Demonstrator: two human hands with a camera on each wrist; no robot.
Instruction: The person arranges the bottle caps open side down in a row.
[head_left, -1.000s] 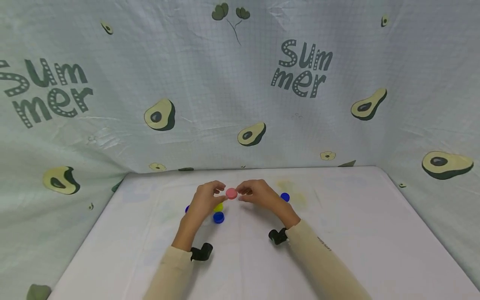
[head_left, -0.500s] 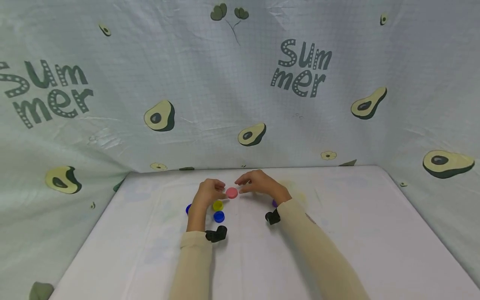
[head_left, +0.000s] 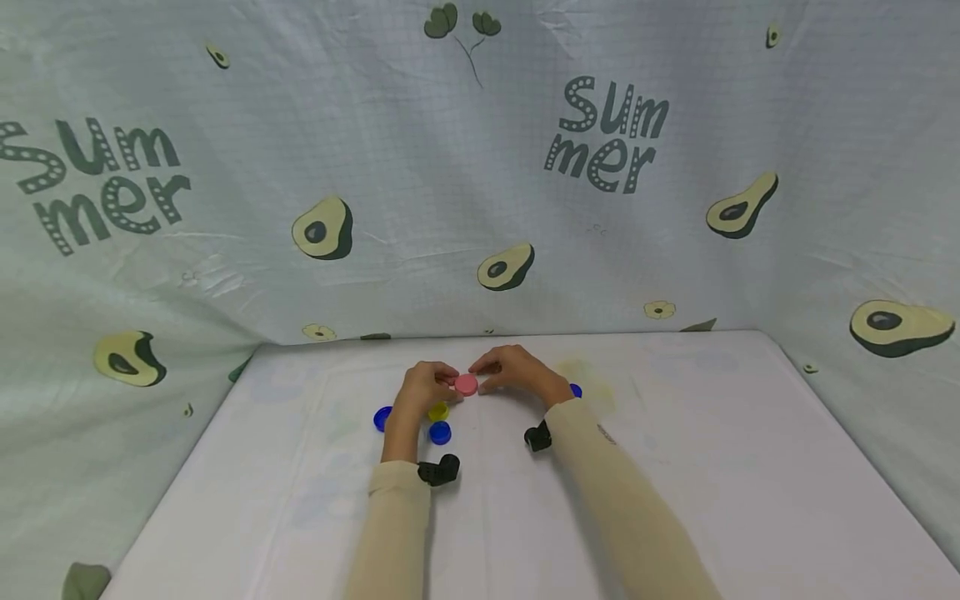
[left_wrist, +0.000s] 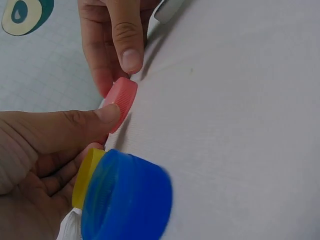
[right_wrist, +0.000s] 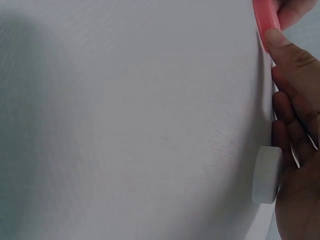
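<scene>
Near the back of the table, my left hand (head_left: pixel 424 392) pinches a pink bottle cap (head_left: pixel 467 384). In the left wrist view its thumb lies on the ribbed side of the cap, which stands tilted. On the other side, my right hand (head_left: pixel 517 371) curves loosely by the cap. A small gap shows between its thumb (left_wrist: pixel 132 59) and the cap in the left wrist view; whether another finger touches is unclear. Under the left hand are a yellow bottle cap (head_left: pixel 438 411) and a blue bottle cap (head_left: pixel 440 432).
Left of the left wrist lies another blue bottle cap (head_left: pixel 383 418), and one more blue cap (head_left: pixel 576 390) shows behind the right wrist. A white cap (right_wrist: pixel 267 175) sits beside the right palm. A printed curtain (head_left: pixel 405 167) hangs behind the white table (head_left: pixel 675 500).
My left hand has moved slightly right and closed its fingers onto the pink cap. The right forearm has shifted forward and left, with the right hand staying close to the cap.
</scene>
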